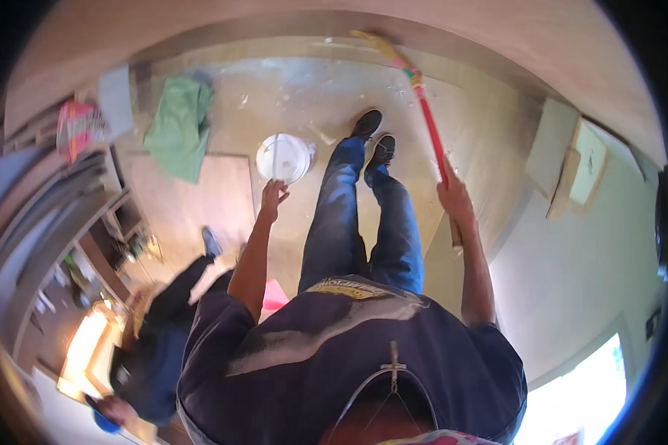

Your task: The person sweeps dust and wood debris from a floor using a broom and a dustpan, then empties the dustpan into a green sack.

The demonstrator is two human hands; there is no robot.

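My right hand (453, 199) is closed around the red handle of a broom (427, 119). The handle runs up and away to straw-coloured bristles (372, 43) that rest on the dusty floor near the far wall. My left hand (273, 197) is raised with its fingers apart and holds nothing. It hovers just below a round white bucket (283, 157) that stands on the floor. My legs in blue jeans and my black shoes (372, 133) are between the bucket and the broom.
A green cloth (178, 126) lies on the floor at the upper left. Shelving with small items (89, 222) lines the left side. Another person in dark clothes (156, 334) is at the lower left. Flat boards (583, 163) lean on the right wall. White debris speckles the floor.
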